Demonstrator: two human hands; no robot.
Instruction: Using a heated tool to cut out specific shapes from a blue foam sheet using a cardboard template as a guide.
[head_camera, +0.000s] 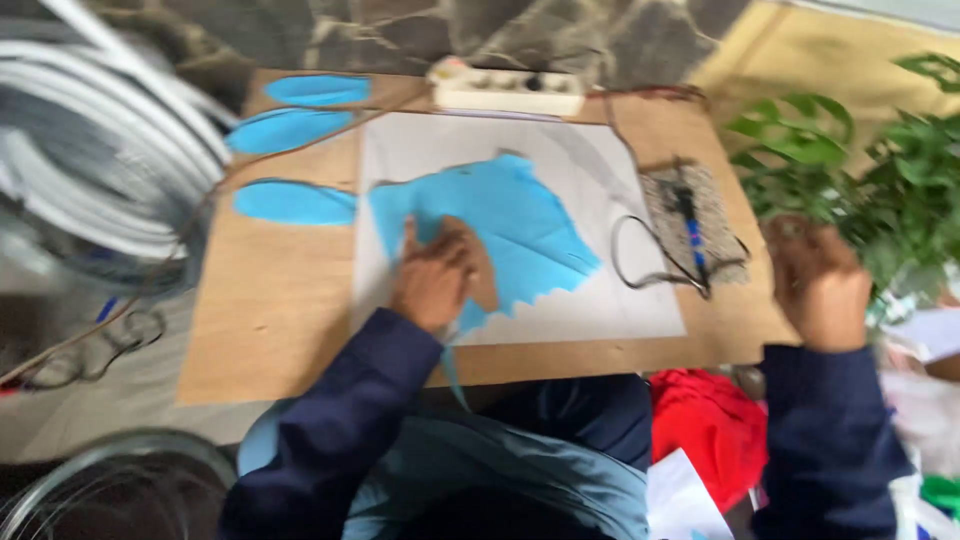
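- Coiled white cables (90, 150): a blurred bundle of pale loops at the far left, beside the board.
- Wooden board (280, 330): a flat brown work surface lying across the middle of the view; everything below rests on it.
- Blue leaf-shaped pieces (295, 202): three narrow, pointed cut-outs laid one above the other on the board's upper left, apart from the white sheet.
- White sheet (600, 310): a large pale sheet lying flat at the board's centre, under the blue material.
- Blue sheet (520, 225): a large irregular piece with a jagged lower edge, spread on the white sheet; a thin strip of it trails off the board's near edge.
- Left hand (437, 275): lies palm down on the lower left part of the blue sheet, fingers loosely together and pressing it flat; it grips nothing.
- White power strip (508, 90): lies along the board's far edge.
- Pen-like tool (692, 235): dark with a blue band, resting on a grey mesh pad (720, 205) at the board's right, its cord looping onto the white sheet.
- Right hand (818, 280): at the board's right edge, near the tool but apart from it; fingers curled inward; blur hides whether it holds anything.
- Green plant (880, 170): leafy, just beyond the right hand.
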